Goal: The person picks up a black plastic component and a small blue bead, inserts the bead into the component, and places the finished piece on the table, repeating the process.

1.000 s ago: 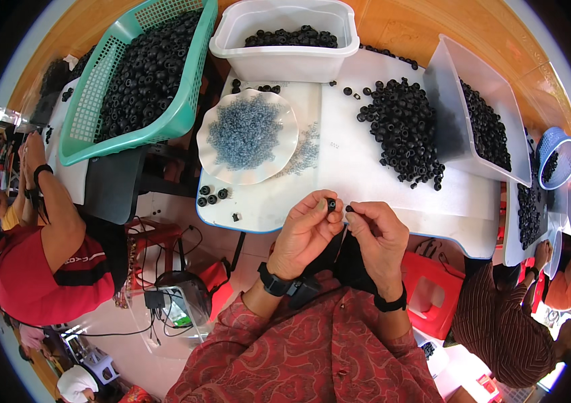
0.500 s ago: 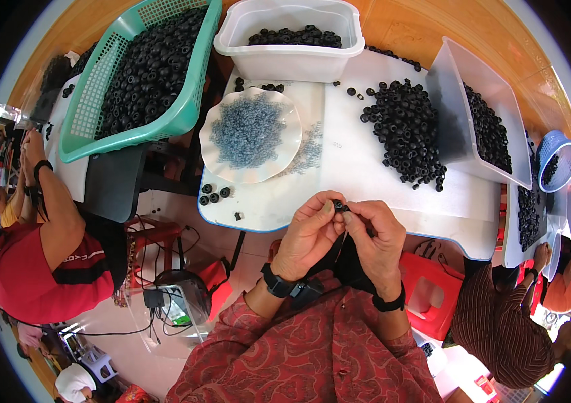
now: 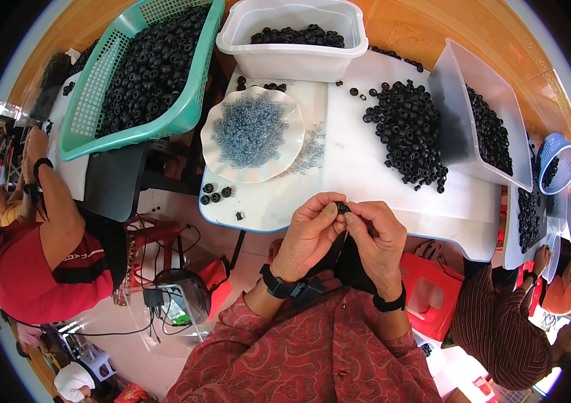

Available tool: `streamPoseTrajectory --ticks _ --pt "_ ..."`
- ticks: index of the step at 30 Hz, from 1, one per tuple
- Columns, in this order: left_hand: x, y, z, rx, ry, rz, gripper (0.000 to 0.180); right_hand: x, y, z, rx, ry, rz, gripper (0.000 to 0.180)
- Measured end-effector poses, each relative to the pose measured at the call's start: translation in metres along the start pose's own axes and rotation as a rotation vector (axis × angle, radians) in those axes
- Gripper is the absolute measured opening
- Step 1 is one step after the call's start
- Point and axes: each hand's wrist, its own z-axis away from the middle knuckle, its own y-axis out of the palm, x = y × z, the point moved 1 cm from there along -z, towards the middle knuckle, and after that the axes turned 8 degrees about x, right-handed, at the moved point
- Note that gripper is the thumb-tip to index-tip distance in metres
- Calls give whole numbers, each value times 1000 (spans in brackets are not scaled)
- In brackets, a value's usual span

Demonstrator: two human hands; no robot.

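My left hand (image 3: pixel 312 232) and right hand (image 3: pixel 378 236) meet just over the near edge of the white worktop (image 3: pixel 366 181). The fingers of both hands pinch one small black ring (image 3: pixel 341 207) between their tips; the ring is off the surface, held between the two hands. Left of the hands, near the worktop edge, I see three loose rings (image 3: pixel 215 195) and one small black part (image 3: pixel 238 215). Beyond them stands a scalloped white plate (image 3: pixel 218 151) heaped with small grey pieces. To the right lies a pile of black rings (image 3: pixel 410 138), touching a tilted clear bin (image 3: pixel 457 87). Farthest back are a white tub (image 3: pixel 285 60) and a green basket (image 3: pixel 185 114), both holding rings. A person in red (image 3: pixel 37 269) sits at my left.
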Motion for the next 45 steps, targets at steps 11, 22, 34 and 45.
streamPoseTrajectory --ticks 11,22,34,45 --pt "-1 -1 2 -19 16 -39 22 1 3 0 -18 -13 45 15" --pt "-2 1 2 -30 65 -153 22 1 9 0 -56 -1 28 15" --pt "-2 -3 3 -37 7 67 23 -1 15 2 -65 54 -59 12" --pt "-4 -3 5 -20 63 -14 22 3 21 0 -98 37 7 12"
